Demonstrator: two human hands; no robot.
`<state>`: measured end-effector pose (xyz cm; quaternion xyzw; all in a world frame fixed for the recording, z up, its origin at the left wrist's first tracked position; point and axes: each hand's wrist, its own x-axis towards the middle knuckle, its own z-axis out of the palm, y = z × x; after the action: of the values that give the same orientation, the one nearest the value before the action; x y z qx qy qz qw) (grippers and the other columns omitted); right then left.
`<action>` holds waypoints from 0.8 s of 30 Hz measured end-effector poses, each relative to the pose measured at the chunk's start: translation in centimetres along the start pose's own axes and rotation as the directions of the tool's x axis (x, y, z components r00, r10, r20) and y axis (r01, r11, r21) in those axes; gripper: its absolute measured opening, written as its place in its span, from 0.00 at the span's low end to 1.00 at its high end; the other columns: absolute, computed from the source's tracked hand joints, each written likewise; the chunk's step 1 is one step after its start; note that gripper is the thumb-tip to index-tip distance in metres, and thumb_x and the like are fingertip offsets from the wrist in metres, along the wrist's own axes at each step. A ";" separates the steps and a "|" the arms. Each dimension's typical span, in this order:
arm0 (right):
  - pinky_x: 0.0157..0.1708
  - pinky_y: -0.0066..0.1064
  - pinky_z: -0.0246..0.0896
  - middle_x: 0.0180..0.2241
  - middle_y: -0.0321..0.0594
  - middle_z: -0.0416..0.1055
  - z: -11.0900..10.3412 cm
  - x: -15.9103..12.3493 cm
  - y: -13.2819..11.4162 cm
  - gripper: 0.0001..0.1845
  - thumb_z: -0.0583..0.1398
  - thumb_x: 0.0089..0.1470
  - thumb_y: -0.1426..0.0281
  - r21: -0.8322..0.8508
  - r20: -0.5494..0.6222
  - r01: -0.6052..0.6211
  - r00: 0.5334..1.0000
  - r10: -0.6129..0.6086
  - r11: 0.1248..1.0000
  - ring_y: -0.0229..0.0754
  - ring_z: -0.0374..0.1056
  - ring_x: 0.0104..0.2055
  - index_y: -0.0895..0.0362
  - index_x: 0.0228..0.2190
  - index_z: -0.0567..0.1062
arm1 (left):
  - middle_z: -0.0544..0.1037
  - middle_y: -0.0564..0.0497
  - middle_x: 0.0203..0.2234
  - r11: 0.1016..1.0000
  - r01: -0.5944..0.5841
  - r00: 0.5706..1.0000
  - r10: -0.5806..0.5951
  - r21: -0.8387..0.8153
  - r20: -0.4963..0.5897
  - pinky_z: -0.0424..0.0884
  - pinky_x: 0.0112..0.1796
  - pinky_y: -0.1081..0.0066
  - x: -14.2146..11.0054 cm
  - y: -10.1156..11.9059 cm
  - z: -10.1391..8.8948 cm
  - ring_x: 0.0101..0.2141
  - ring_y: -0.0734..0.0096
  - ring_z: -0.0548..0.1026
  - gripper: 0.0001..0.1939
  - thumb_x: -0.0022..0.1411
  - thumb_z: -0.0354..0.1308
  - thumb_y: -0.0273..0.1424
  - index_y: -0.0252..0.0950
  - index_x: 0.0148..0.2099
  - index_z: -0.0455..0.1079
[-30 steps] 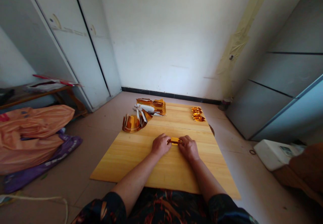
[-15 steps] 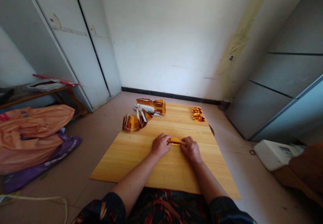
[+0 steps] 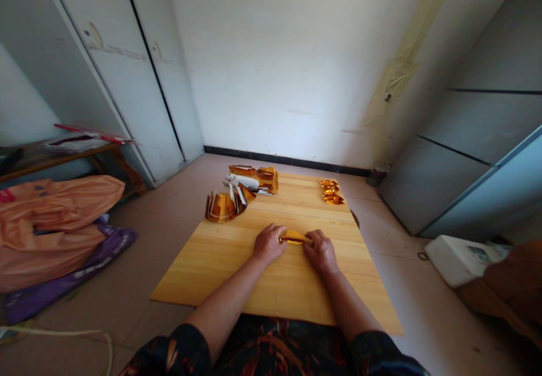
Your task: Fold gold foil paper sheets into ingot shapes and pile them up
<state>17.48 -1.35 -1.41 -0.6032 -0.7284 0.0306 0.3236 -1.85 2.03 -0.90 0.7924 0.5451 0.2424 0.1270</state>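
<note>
Between my hands is a small piece of shiny gold foil paper (image 3: 293,236), folded into a narrow shape just above the wooden table (image 3: 237,274). My left hand (image 3: 270,244) is closed on its left end, with the fingertips partly hidden. My right hand (image 3: 322,250) pinches the right end between thumb and fingers. At the far right of the table lie several folded gold foil pieces (image 3: 332,192) in a short row. Loose gold sheets (image 3: 222,205), curved and standing on edge, are at the left, with another stack of gold and white sheets (image 3: 269,179) behind them.
Orange cloth (image 3: 63,223) and a purple bag (image 3: 101,257) lie on the floor at left, beside a low wooden bench (image 3: 97,153). A white box (image 3: 455,260) stands to the right. Grey cabinets flank the table, and a white wall (image 3: 275,82) rises behind it.
My right hand has shifted slightly right and changed its hold on the foil's right end. More of the foil's middle shows now. My left hand has barely moved.
</note>
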 end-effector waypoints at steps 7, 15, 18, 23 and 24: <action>0.30 0.23 0.55 0.29 0.37 0.69 0.0 0.0 -0.1 0.06 0.55 0.49 0.74 0.017 -0.020 0.006 1.000 -0.005 1.000 0.35 0.66 0.29 0.56 0.26 0.73 | 0.74 0.52 0.40 1.000 0.010 1.000 -0.010 -0.010 0.023 0.66 0.43 0.74 0.0 0.1 -0.2 0.42 0.70 0.71 0.15 0.56 0.57 0.30 0.42 0.47 0.71; 0.29 0.24 0.52 0.26 0.37 0.68 0.3 0.1 0.1 0.08 0.55 0.51 0.73 -0.012 -0.040 0.021 0.999 -0.022 1.000 0.34 0.64 0.27 0.56 0.24 0.73 | 0.73 0.52 0.35 0.999 0.010 0.999 -0.012 0.037 0.042 0.65 0.38 0.75 0.1 0.1 0.0 0.38 0.72 0.71 0.09 0.62 0.52 0.32 0.41 0.40 0.74; 0.28 0.24 0.51 0.27 0.37 0.68 0.3 0.1 -0.1 0.08 0.55 0.51 0.73 -0.035 -0.042 0.022 0.999 -0.023 0.999 0.34 0.63 0.27 0.56 0.25 0.73 | 0.73 0.51 0.35 0.997 0.010 0.998 -0.015 0.082 0.060 0.64 0.37 0.75 0.2 0.5 -0.3 0.37 0.72 0.71 0.10 0.63 0.51 0.34 0.41 0.38 0.74; 0.31 0.24 0.50 0.29 0.37 0.69 0.3 0.5 -0.7 0.08 0.56 0.54 0.70 -0.116 0.016 0.015 1.000 -0.013 0.993 0.35 0.64 0.30 0.56 0.26 0.74 | 0.73 0.51 0.34 0.991 0.015 0.996 -0.026 0.132 0.084 0.64 0.34 0.74 0.3 1.0 -0.7 0.36 0.72 0.71 0.11 0.63 0.50 0.34 0.41 0.37 0.75; 0.32 0.25 0.49 0.28 0.37 0.69 0.3 0.6 -0.7 0.09 0.56 0.55 0.70 -0.132 0.030 0.008 1.000 -0.004 0.991 0.35 0.64 0.30 0.56 0.26 0.74 | 0.73 0.51 0.34 0.991 0.017 0.996 -0.029 0.132 0.086 0.64 0.34 0.74 0.3 1.0 -0.8 0.36 0.72 0.71 0.11 0.63 0.50 0.34 0.42 0.37 0.75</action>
<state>16.66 -0.88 -1.10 -0.6204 -0.7355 -0.0096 0.2721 -1.38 1.91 0.28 0.8026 0.5628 0.1697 0.1011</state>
